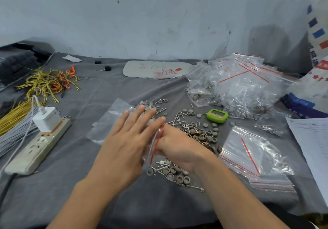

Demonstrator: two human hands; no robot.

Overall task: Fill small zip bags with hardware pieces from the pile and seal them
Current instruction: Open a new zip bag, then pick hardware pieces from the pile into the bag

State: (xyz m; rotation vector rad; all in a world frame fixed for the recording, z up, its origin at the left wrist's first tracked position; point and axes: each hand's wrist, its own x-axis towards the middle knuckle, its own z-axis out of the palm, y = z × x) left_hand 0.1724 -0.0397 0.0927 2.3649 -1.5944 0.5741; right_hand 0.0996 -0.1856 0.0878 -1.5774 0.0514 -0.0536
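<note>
A small clear zip bag (154, 144) with a red seal strip stands on edge between my two hands at the table's middle. My left hand (131, 140) lies flat against its left side with fingers stretched out. My right hand (179, 148) curls against its right side, fingertips at the red strip. The pile of hardware pieces (193, 127), grey round caps, nails and brass bits, spreads behind my right hand, and a smaller heap of caps (174, 172) lies under my right wrist. Whether the bag holds pieces is hidden by my hands.
A stack of empty zip bags (252, 156) lies at the right, filled bags (236, 86) heap at the back right. A green timer (217, 116) sits by the pile. A power strip (38, 145) with a white charger (48, 118) and wire bundles (48, 82) occupy the left. Papers (312, 140) overhang the right edge.
</note>
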